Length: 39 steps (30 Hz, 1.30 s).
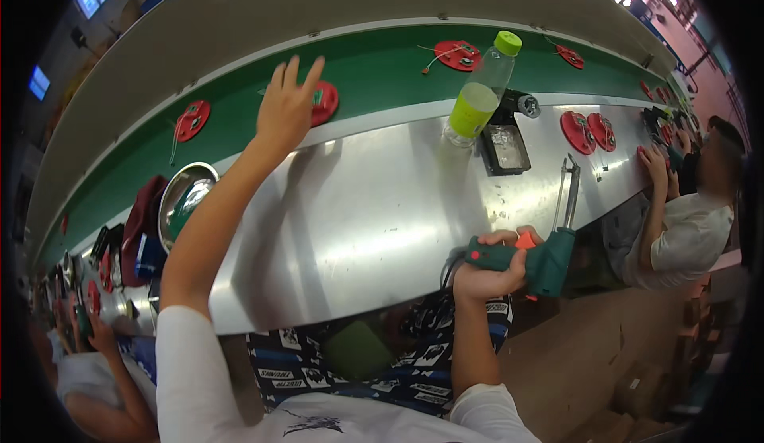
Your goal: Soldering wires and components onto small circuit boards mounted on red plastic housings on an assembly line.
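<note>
My left hand [286, 109] reaches out over the green belt, its fingers spread and stretched. Partly behind it lies a red round part [325, 102] with a small green board on it; whether my fingers touch it I cannot tell. At the bench's near edge my right hand [493, 272] is wrapped around the handle of a dark green soldering gun [549, 260] with an orange trigger. The gun's long metal tip points up and away from me, above the steel bench [358, 228].
Other red parts with wires lie on the belt [382, 65], and two red discs [579, 131] sit on the bench at right. A bottle with a lime cap [481, 97] stands beside a black solder stand [506, 149]. A metal bowl [169, 212] is at left. People work on both sides.
</note>
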Each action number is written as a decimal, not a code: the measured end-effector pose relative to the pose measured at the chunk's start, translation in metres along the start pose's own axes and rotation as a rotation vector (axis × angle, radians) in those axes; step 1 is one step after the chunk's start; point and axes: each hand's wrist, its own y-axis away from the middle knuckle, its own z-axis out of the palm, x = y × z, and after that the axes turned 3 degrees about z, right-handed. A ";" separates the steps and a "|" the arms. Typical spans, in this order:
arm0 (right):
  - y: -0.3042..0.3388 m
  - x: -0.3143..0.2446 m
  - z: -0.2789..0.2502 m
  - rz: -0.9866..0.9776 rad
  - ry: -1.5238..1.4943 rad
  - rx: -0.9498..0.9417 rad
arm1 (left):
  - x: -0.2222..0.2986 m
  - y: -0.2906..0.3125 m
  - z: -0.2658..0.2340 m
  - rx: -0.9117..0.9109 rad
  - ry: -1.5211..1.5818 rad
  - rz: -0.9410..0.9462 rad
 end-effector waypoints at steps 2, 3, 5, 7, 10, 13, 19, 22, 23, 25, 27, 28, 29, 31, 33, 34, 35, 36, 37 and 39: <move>0.001 0.001 -0.005 0.004 -0.005 0.006 | 0.022 -0.058 0.052 0.043 0.109 -0.117; 0.002 0.001 -0.003 0.002 0.005 0.026 | 0.037 -0.085 0.081 0.026 0.250 -0.127; 0.004 0.007 -0.003 0.041 -0.017 0.015 | 0.075 -0.138 0.137 -0.067 0.444 -0.198; 0.008 0.011 0.007 0.079 0.007 0.083 | 0.109 -0.179 0.179 -0.247 0.606 -0.302; 0.004 0.012 0.002 0.087 0.017 0.172 | 0.166 -0.219 0.195 -0.537 0.785 -0.347; 0.004 0.006 0.011 0.110 0.041 0.150 | 0.161 -0.224 0.215 -0.433 0.791 -0.422; 0.005 0.008 0.017 0.122 0.014 0.195 | 0.056 -0.179 0.173 -0.209 0.960 -0.333; -0.003 0.005 0.000 0.110 0.037 0.168 | 0.055 -0.109 0.070 -0.176 0.924 -0.301; -0.003 0.001 0.000 0.121 0.035 0.169 | 0.043 -0.080 0.046 -0.110 0.813 -0.197; 0.001 0.006 0.004 0.139 0.024 0.178 | 0.023 -0.012 -0.003 -0.017 0.692 -0.111; 0.003 0.008 -0.004 0.121 0.022 0.149 | 0.034 0.052 -0.053 -0.030 0.665 -0.132; 0.003 0.007 -0.001 0.037 0.065 0.142 | 0.039 0.077 -0.073 -0.078 0.623 -0.133; 0.005 0.004 0.002 0.025 0.095 0.089 | 0.038 0.098 -0.088 -0.122 0.563 -0.130; 0.009 -0.001 0.004 0.043 0.136 0.016 | 0.035 0.134 -0.112 -0.209 0.495 -0.139; 0.012 -0.003 0.006 0.013 0.207 -0.068 | 0.020 0.160 -0.122 -0.081 0.507 -0.086; 0.017 -0.007 0.012 -0.024 0.256 -0.113 | 0.014 0.165 -0.134 -0.053 0.528 -0.133; 0.018 -0.006 0.013 -0.030 0.256 -0.126 | 0.003 0.167 -0.143 -0.018 0.473 -0.154; 0.021 -0.005 0.013 -0.066 0.273 -0.183 | -0.012 0.170 -0.151 0.018 0.420 -0.175; 0.019 -0.005 0.012 -0.113 0.297 -0.233 | -0.028 0.168 -0.156 -0.014 0.454 -0.244; 0.016 -0.002 0.005 -0.113 0.279 -0.281 | -0.070 0.174 -0.155 -0.092 0.395 -0.369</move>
